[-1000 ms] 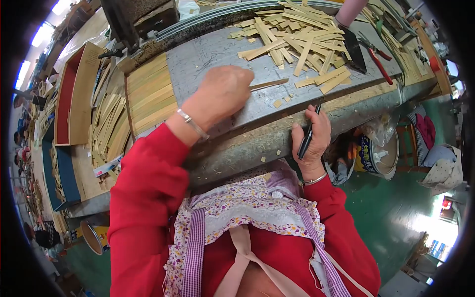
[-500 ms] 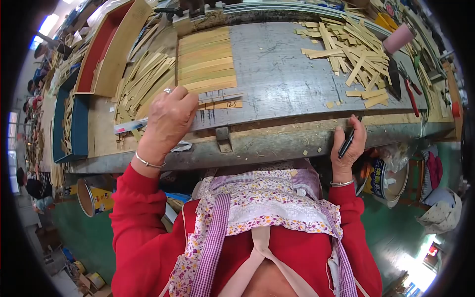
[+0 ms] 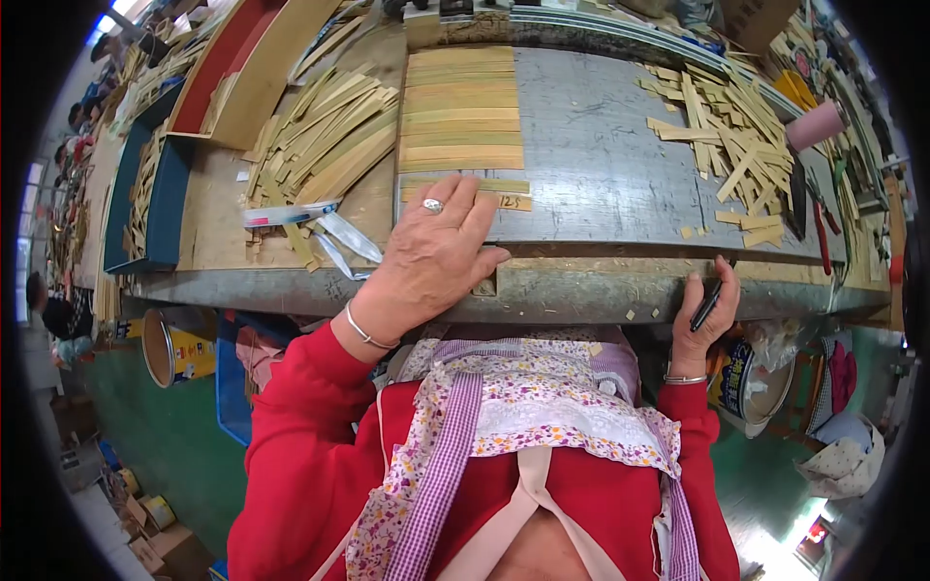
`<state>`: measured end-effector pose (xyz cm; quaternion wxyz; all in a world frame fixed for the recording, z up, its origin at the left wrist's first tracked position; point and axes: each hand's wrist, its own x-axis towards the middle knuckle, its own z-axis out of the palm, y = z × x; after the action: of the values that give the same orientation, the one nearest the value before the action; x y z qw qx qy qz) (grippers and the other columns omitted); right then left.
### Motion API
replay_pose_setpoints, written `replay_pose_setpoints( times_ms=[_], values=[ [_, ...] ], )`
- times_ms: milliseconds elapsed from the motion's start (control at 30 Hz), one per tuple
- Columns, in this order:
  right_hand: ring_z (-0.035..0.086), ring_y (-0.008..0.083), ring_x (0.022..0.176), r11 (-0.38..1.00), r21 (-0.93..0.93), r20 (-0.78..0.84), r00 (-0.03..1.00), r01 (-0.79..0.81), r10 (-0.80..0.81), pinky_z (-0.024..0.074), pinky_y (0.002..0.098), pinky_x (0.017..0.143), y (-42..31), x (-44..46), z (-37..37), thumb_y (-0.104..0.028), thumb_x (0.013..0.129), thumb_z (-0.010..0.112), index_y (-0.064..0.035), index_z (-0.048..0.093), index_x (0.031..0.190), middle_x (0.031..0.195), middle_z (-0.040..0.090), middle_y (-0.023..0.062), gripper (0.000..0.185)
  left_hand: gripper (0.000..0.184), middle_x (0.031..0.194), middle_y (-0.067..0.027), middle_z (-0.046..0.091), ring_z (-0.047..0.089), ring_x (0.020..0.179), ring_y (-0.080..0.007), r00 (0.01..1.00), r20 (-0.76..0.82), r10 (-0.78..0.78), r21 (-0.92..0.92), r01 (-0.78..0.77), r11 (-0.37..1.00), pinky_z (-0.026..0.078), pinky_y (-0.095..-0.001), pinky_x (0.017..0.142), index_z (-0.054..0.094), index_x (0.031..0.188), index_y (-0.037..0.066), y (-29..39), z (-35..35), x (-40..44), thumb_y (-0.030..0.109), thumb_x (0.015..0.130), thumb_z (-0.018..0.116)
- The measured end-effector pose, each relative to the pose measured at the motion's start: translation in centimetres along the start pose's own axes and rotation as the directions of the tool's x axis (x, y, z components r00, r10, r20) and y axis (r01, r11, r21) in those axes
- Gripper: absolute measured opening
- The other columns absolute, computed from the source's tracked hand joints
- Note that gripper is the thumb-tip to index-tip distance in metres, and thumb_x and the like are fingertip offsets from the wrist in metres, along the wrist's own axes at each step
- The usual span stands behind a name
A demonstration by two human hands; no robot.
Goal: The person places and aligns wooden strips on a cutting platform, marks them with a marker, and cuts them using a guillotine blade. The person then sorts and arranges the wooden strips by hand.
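Observation:
My left hand (image 3: 431,247), with a ring and bangle, lies with its fingers stretched over the left part of a slim bamboo strip (image 3: 513,186) and a strip marked 12.5 (image 3: 515,202). Its fingertips press near the metal plate's front edge; what lies beneath them is hidden. Just beyond, pale bamboo strips (image 3: 460,107) lie side by side in a neat block. Off to the right, at the bench edge, my right hand (image 3: 715,310) is closed around a black pen (image 3: 707,305), tilted between thumb and fingers.
Loose strips are heaped on the left (image 3: 334,126) and on the metal plate's right (image 3: 727,136). A blue box (image 3: 155,218) and a red-lined box (image 3: 223,77) stand at left. Red-handled pliers (image 3: 823,237) and a pink cylinder (image 3: 816,126) are at right.
My left hand has gone from a closed grip to flat fingers and shifted right along the strips. The slim strip now lies straighter beside the marked one. My right hand still holds the pen.

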<state>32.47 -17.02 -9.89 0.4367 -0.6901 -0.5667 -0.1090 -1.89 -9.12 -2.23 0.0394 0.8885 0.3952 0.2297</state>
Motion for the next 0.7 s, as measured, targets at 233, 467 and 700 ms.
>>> replay_pose_setpoints(
  times_ms=[233,467,700],
  values=[
    [0.058,0.0331,0.103,1.0,0.01,-0.001,1.0,0.007,-0.007,0.0443,0.0392,0.094,0.1,0.0,0.0,-0.004,0.075,0.067,0.0009,0.058,0.113,0.111,0.062,0.0172,0.039,0.058,0.121,-0.0235,0.055,0.051,0.114,-0.0401,1.0,-0.019,-0.016,0.002,0.016,1.0,0.041,-0.0454,0.097,0.054,0.117,-0.002,-0.5,0.1,-0.2,0.022,0.07,0.077],
    [0.059,0.0338,0.101,1.0,-0.003,-0.011,1.0,0.02,-0.02,0.0449,0.0397,0.092,0.0,0.1,0.0,-0.004,0.074,0.069,0.0004,0.058,0.112,0.108,0.062,0.0172,0.04,0.058,0.123,-0.0244,0.053,0.05,0.115,-0.0412,0.996,0.045,-0.074,0.0,0.074,0.997,0.041,-0.0462,0.096,0.054,0.116,-0.003,-0.1,0.0,0.4,0.022,0.069,0.077],
    [0.059,0.0326,0.102,1.0,-0.009,-0.011,1.0,0.02,-0.02,0.0448,0.0393,0.093,0.0,0.0,0.1,-0.003,0.074,0.069,0.0004,0.058,0.112,0.109,0.062,0.0169,0.04,0.057,0.123,-0.0239,0.053,0.049,0.116,-0.0413,1.0,0.005,0.006,-0.051,-0.006,0.999,0.04,-0.0475,0.099,0.055,0.115,-0.003,0.7,0.1,-0.6,0.022,0.068,0.077]
  ],
)
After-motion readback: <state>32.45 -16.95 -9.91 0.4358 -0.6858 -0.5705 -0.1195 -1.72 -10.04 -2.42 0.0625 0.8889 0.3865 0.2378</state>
